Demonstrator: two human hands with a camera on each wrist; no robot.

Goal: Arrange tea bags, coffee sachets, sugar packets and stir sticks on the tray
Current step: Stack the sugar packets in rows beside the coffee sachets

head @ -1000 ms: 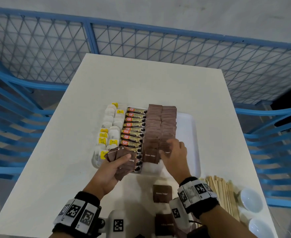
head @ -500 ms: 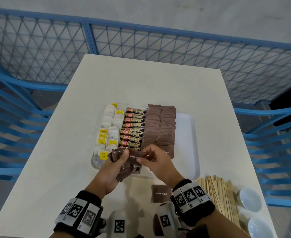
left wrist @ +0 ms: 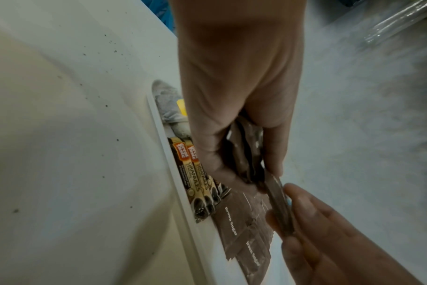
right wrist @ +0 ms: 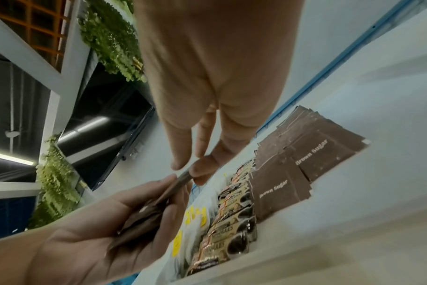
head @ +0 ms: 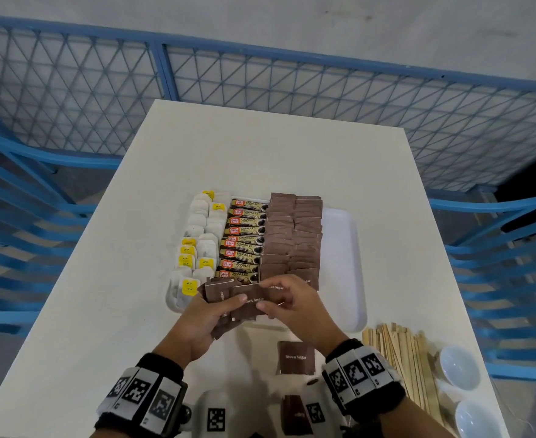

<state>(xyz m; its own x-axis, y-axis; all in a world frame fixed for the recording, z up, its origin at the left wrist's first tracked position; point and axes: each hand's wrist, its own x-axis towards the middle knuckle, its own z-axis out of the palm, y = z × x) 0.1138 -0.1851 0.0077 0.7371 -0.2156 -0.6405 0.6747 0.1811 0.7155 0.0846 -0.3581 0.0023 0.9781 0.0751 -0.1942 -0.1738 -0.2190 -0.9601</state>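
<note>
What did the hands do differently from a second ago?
The right hand came back from the brown sugar rows on the tray toward the left hand and now pinches one sugar packet from the stack the left hand holds. The left hand kept gripping its stack. The tea bags, coffee sachets, stir sticks and loose packet on the table stayed put.
</note>
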